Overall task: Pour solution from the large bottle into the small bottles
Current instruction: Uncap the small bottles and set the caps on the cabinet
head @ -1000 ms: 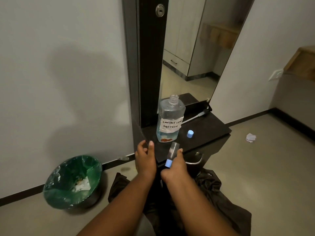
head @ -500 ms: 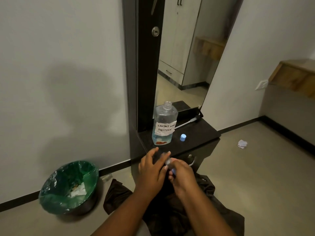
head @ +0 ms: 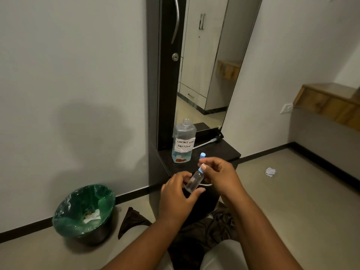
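Observation:
The large clear bottle [head: 183, 142], uncapped and labelled "contact lens solution", stands on the dark shelf [head: 220, 151] below the mirror, with a little blue liquid at its bottom. My left hand [head: 178, 193] holds a small clear bottle [head: 193, 181] by its body, tilted with its blue cap [head: 200, 169] up and to the right. My right hand [head: 220, 175] pinches that cap between thumb and fingers. A second blue cap [head: 202, 154] sits on the shelf just behind my right hand.
A tall mirror [head: 206, 65] in a dark frame rises behind the shelf. A green-lined waste bin [head: 83, 213] stands on the floor at left. Dark cloth [head: 134, 219] lies on the floor by my knees. A crumpled tissue [head: 270, 171] lies on the floor at right.
The small bottle was in my right hand alone; my left hand came over and took its body, and my right fingers moved up to the cap. The view tilted upward.

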